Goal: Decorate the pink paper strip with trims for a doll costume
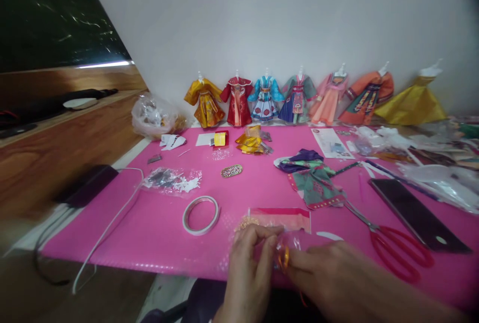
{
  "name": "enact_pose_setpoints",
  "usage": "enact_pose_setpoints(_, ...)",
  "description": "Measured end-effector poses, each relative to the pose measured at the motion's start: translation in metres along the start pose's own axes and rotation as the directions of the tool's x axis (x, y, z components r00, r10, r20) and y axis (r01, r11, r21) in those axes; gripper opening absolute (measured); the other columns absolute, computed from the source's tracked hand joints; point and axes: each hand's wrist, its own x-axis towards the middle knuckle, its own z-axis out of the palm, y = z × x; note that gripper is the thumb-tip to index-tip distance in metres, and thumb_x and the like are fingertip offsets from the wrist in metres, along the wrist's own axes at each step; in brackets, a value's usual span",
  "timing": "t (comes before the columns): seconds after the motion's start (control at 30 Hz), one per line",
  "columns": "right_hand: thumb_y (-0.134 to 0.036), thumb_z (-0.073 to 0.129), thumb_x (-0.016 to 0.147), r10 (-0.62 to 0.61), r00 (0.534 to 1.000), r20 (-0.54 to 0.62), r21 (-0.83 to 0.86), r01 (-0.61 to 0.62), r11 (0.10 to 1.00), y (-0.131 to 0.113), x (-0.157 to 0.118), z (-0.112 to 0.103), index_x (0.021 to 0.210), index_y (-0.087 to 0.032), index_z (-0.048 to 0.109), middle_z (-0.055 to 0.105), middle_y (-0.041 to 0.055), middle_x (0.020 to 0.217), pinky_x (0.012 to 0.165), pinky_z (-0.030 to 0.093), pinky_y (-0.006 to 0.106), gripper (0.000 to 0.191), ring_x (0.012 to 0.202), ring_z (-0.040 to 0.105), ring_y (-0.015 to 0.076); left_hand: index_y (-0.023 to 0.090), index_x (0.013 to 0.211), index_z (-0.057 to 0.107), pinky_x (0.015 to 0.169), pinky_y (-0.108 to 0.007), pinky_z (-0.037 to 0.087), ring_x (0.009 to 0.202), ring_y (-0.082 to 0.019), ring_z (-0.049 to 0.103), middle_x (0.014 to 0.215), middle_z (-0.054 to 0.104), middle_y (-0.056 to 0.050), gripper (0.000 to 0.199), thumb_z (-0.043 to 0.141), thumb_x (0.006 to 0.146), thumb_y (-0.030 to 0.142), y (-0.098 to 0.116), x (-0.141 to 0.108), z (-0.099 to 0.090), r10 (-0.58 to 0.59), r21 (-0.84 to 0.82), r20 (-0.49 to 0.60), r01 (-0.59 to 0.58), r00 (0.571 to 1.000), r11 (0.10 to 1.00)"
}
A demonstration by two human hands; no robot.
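Note:
At the table's near edge, my left hand (250,258) pinches a small clear plastic bag (291,241) between thumb and fingers. My right hand (329,268), smeared by motion, is closed at the other side of the bag. A shiny orange-gold loop (284,259) shows between the hands; whether it is inside the bag I cannot tell. Just beyond my left fingers lie small gold beads (247,222) and a flat pink-and-red piece (284,218). Red-handled scissors (396,248) rest to the right of my right hand.
A tape roll (201,215), small oval patterned case (231,170), folded green-purple doll garment (314,183) and black phone (417,213) lie on the pink table cover (149,233). Several doll dresses (265,96) stand along the wall. A white cable (112,228) crosses the left side.

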Motion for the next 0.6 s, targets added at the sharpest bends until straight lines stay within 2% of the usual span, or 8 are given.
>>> enact_pose_setpoints(0.1,0.000,0.046,0.084,-0.051,0.997,-0.055,-0.139,0.043,0.989,-0.004,0.001,0.001,0.082,-0.018,0.065,0.072,0.0011,0.072,0.050,0.045,0.027,0.027,0.053,0.062,0.0155,0.021,0.093,0.065,0.089,-0.038,0.049,0.099,-0.023,0.066,0.105,0.072,-0.008,0.018,0.051,0.099,0.032,0.004,-0.001,0.001,0.011,0.030,0.025,-0.012,1.000,0.999)
enact_pose_setpoints(0.2,0.003,0.042,0.083,-0.055,0.994,-0.096,-0.232,0.031,0.972,-0.006,0.002,0.000,0.086,-0.017,0.067,0.074,0.0045,0.076,0.052,0.045,0.031,0.032,0.059,0.065,0.0189,0.021,0.090,0.064,0.090,-0.037,0.049,0.101,-0.022,0.066,0.106,0.072,-0.008,0.018,0.051,0.098,0.029,0.006,0.000,0.002,0.036,0.040,0.033,-0.037,0.999,0.999)
enact_pose_setpoints(0.33,0.002,0.042,0.084,-0.035,0.999,-0.023,-0.102,0.032,0.994,0.003,0.001,-0.003,0.098,-0.020,0.067,0.076,0.0019,0.082,0.049,0.045,0.029,0.036,0.058,0.067,0.0174,0.021,0.088,0.063,0.086,-0.034,0.050,0.096,-0.021,0.067,0.098,0.072,-0.007,0.017,0.052,0.097,0.029,0.006,0.003,0.002,0.004,-0.007,0.015,-0.003,1.000,1.000)
enact_pose_setpoints(0.43,0.002,0.045,0.081,-0.026,0.998,0.056,0.039,0.024,0.999,0.013,0.000,-0.009,0.097,-0.024,0.067,0.077,-0.0017,0.088,0.050,0.048,0.025,0.038,0.062,0.070,0.0153,0.021,0.086,0.061,0.079,-0.030,0.050,0.088,-0.020,0.068,0.091,0.072,-0.005,0.016,0.054,0.096,0.030,0.006,0.006,0.002,-0.027,-0.085,-0.006,0.026,1.000,0.996)
enact_pose_setpoints(0.53,0.001,0.042,0.079,0.006,1.000,-0.018,0.074,-0.004,0.997,0.020,0.001,-0.016,0.089,-0.024,0.068,0.078,-0.0013,0.093,0.050,0.052,0.026,0.037,0.067,0.072,0.0167,0.021,0.087,0.061,0.080,-0.029,0.050,0.092,-0.020,0.069,0.096,0.074,-0.005,0.014,0.054,0.096,0.030,0.006,0.007,0.004,-0.056,-0.142,0.010,0.057,0.998,0.988)
enact_pose_setpoints(0.6,-0.001,0.040,0.082,0.019,0.995,-0.094,0.095,-0.010,0.995,0.020,0.002,-0.020,0.087,-0.023,0.068,0.078,-0.0008,0.095,0.056,0.056,0.026,0.036,0.071,0.073,0.0164,0.021,0.087,0.060,0.080,-0.029,0.050,0.091,-0.020,0.070,0.096,0.075,-0.005,0.014,0.055,0.096,0.030,0.007,0.008,0.004,-0.056,-0.160,0.003,0.055,0.998,0.985)
